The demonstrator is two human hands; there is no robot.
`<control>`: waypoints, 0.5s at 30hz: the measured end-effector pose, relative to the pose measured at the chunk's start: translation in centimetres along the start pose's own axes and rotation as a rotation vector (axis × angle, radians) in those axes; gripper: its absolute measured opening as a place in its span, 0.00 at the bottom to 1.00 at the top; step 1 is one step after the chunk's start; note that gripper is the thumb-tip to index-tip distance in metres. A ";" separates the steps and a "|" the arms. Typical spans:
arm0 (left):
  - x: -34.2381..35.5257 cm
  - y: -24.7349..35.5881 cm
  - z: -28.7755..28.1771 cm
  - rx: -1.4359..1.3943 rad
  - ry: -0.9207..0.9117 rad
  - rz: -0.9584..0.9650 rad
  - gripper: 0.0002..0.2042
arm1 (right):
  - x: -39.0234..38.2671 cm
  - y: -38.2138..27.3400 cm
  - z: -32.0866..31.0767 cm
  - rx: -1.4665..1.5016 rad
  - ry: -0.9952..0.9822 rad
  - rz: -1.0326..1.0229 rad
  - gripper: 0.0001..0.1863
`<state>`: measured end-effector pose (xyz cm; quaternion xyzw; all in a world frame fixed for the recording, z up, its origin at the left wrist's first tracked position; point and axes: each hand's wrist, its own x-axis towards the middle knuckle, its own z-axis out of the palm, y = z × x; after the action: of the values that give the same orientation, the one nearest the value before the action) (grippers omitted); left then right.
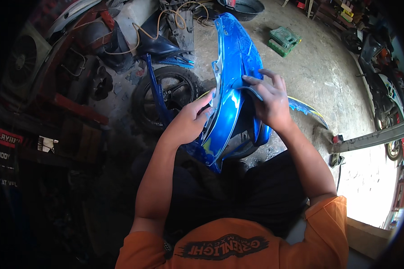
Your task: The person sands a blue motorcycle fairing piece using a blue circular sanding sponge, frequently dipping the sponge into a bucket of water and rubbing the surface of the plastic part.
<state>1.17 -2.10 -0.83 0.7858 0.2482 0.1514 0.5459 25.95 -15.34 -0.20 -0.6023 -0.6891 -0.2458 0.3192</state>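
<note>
A glossy blue motorcycle fairing panel, with pale trim along its left edge, stands lengthwise before me over my lap. My left hand grips that left edge, fingers bent against it. My right hand lies on the panel's middle right part, fingers curled over a thin grey-blue piece, perhaps a sanding sheet, pressed to the surface; the hand hides part of it. A narrow blue strip stands left of the panel, and another panel with yellow edging lies to the right, behind my right arm.
A loose wheel lies behind the panel. Dark body parts and a coiled hose are at upper left. A green case and a black basin sit on the floor. A metal beam and motorbikes line the right.
</note>
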 end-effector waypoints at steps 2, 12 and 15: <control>0.1 -0.3 -0.1 0.039 -0.005 0.025 0.28 | -0.8 -1.3 0.0 0.070 -0.047 -0.065 0.22; 0.0 -0.5 -0.3 -0.047 -0.039 -0.062 0.28 | -1.4 -3.3 0.8 0.201 -0.152 -0.223 0.22; -0.1 -0.3 -0.1 0.018 0.006 0.004 0.28 | -0.6 -1.0 0.2 0.077 -0.081 -0.111 0.23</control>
<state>0.97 -1.96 -1.06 0.7906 0.2497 0.1529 0.5378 25.01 -15.77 -0.79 -0.5600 -0.7426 -0.2120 0.2998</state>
